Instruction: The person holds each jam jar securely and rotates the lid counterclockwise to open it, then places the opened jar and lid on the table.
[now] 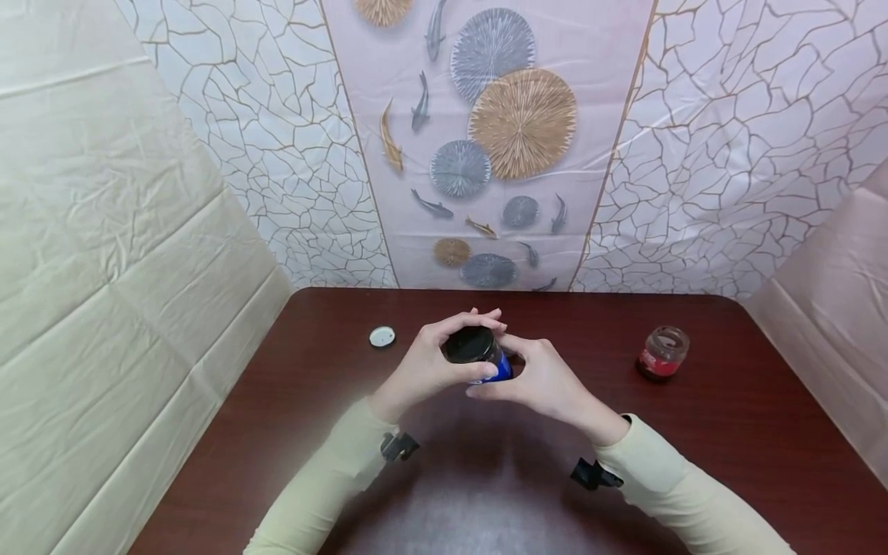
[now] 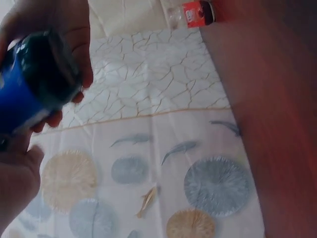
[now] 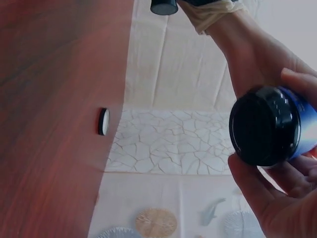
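Note:
Both hands hold a jar (image 1: pixel 474 344) with a dark top and a blue label, raised above the middle of the table. My left hand (image 1: pixel 433 361) curves around its upper part, thumb in front and fingers behind. From the right side, my right hand (image 1: pixel 544 381) grips lower down, its thumb in front below the label. In the right wrist view the dark, glossy base of the blue-label jar (image 3: pixel 262 126) shows. The left wrist view has the jar (image 2: pixel 29 89) tilted and a little blurred.
A round lid (image 1: pixel 381 336), white inside with a dark rim, lies on the dark red-brown table (image 1: pixel 305 432) at the left. Toward the right stands an uncovered glass jar (image 1: pixel 664 353) with a red label and dark contents. Patterned cloth (image 1: pixel 264 154) hangs behind the table.

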